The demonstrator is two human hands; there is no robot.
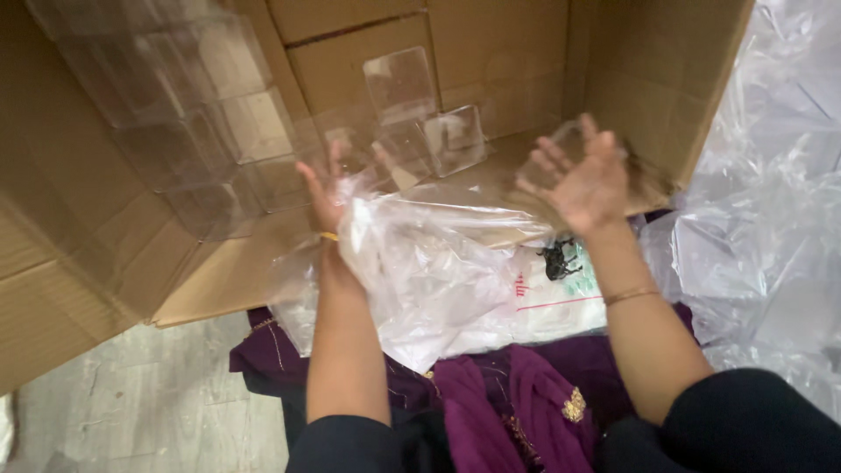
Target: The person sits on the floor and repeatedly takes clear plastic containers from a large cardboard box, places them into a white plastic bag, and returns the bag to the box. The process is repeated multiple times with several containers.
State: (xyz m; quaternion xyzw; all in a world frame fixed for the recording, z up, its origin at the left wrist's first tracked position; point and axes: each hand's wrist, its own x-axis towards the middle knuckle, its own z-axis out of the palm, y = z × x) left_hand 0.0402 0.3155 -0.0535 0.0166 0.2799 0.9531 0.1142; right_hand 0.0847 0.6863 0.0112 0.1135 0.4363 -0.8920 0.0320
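Mostly unpacked: clear plastic boxes (201, 131) sit in cardboard carton (79, 254).
Left hand (326, 188), right hand (583, 180) apart, palms spread, gripping nothing; plastic bag (420, 271) on lap.

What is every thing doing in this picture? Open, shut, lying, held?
Cardboard box: open, on its side.
Clear plastic boxes: stacked inside.
Plastic bag: crumpled, draped by left wrist.
Left hand: open, palm up.
Right hand: open, blurred.
Purple cloth: bunched on lap.

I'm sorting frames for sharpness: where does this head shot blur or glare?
Head view: right hand smeared by motion blur; left hand softer too; clear plastic boxes in the cardboard carton nearly vanish, showing only faint edges; crumpled plastic bag catches whitish glare; lighting even, shadows weak.
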